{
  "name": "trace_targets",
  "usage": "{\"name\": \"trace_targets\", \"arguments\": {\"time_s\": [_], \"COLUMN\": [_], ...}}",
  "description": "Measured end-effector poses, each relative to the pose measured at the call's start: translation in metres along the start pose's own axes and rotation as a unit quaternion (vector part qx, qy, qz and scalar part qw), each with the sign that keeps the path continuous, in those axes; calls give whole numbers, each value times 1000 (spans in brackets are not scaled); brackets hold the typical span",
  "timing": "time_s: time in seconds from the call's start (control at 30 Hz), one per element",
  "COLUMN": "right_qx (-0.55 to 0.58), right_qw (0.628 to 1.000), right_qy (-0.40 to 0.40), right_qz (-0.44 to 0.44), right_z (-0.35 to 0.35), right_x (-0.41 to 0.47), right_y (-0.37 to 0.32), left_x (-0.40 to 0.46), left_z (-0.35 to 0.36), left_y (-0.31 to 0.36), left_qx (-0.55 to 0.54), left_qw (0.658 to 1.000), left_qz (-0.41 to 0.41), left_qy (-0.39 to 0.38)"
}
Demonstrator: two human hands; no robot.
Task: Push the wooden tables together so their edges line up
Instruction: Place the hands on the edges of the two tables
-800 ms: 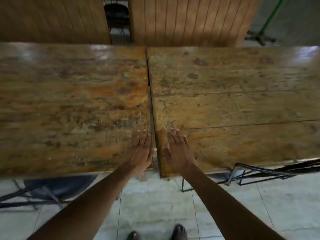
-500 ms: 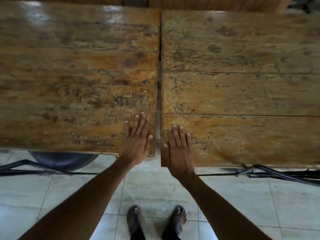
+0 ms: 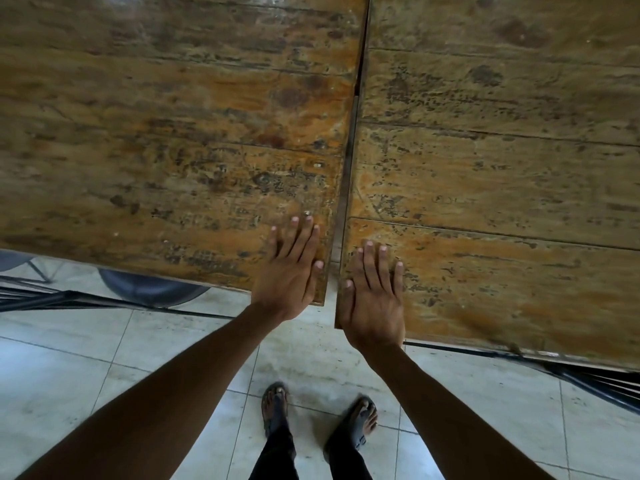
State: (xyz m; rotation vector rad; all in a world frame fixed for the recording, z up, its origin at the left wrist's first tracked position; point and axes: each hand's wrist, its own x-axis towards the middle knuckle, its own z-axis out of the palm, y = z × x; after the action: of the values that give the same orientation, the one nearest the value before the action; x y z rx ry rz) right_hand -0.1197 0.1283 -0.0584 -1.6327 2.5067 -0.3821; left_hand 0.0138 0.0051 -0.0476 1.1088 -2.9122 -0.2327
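Two worn wooden tables stand side by side with a narrow gap between them. The left table [image 3: 156, 150] has its near right corner under my left hand [image 3: 292, 268], which lies flat, palm down, fingers together. The right table [image 3: 502, 185] has its near left corner under my right hand [image 3: 374, 299], also flat on the top. The right table's near edge sits lower in the view than the left table's near edge. The gap widens slightly toward me.
Black metal chair frames [image 3: 595, 379] show under the right table's near edge, and a dark chair seat [image 3: 149, 289] with metal bars sits under the left table. Pale floor tiles [image 3: 86, 358] lie below. My feet in sandals [image 3: 277, 410] stand close to the tables.
The view has tilted down and closer, so the far wall is out of sight and my feet show. Both hands stay flat on the same two corners. The gap looks much the same.
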Motion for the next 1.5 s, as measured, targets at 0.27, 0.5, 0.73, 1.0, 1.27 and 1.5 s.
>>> {"name": "trace_targets", "arguments": {"time_s": [0.27,0.5,0.73,1.0,1.27,1.5], "right_qx": [0,4,3,4,-9,17], "right_qw": [1000,1000,1000,996,962,983], "right_qy": [2,-9,-12,-90,-271,-173], "right_qz": [-2,8,11,-5,16,-59], "right_z": [5,9,10,-7,-69,-119], "right_x": [16,38,39,46,62,57], "right_y": [-5,-13,-13,-18,-46,-193], "left_x": [0,1,2,5,-14,-94], "left_z": [2,6,10,-2,-70,-166], "left_y": [2,0,-1,1,5,-80], "left_qx": [1,5,12,16,40,64], "left_qw": [1000,1000,1000,998,991,992], "left_qz": [-2,-6,-4,-29,-31,-107], "left_qy": [1,-1,10,-52,-122,27]}}
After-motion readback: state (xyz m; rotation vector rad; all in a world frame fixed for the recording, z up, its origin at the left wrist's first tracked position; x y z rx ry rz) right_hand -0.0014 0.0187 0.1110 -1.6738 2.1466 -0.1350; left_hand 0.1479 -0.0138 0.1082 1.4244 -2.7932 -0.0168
